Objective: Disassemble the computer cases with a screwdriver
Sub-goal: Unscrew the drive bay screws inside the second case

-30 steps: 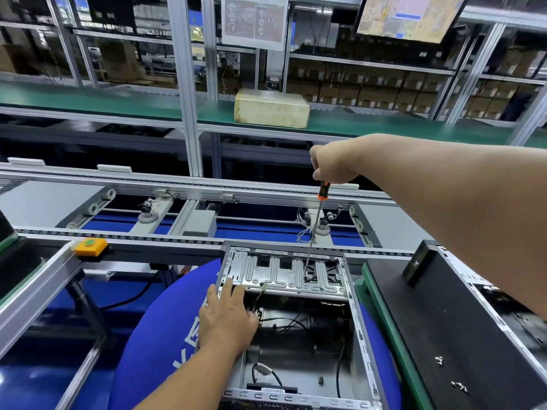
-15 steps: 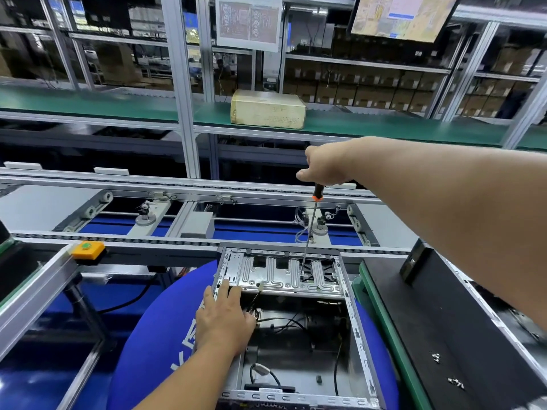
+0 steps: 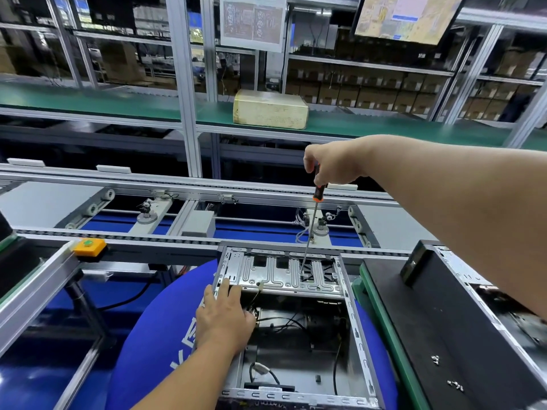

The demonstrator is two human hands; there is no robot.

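Fingers [image 3: 321,170] grip screwdriver [image 3: 310,229] over computer case [image 3: 353,321]

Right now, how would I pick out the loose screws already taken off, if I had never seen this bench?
Start at the open computer case on the blue mat, then look right to the black panel lying flat beside it. The loose screws are tiny silver specks on its near end, the only bright bits on that dark surface.

Place: factory assembly line
Signs: roller conveyor [image 3: 189,214] on aluminium frames, green-topped shelf [image 3: 88,99], racks of cardboard boxes [image 3: 370,93], overhead monitor [image 3: 408,16], posted work sheet [image 3: 253,22]
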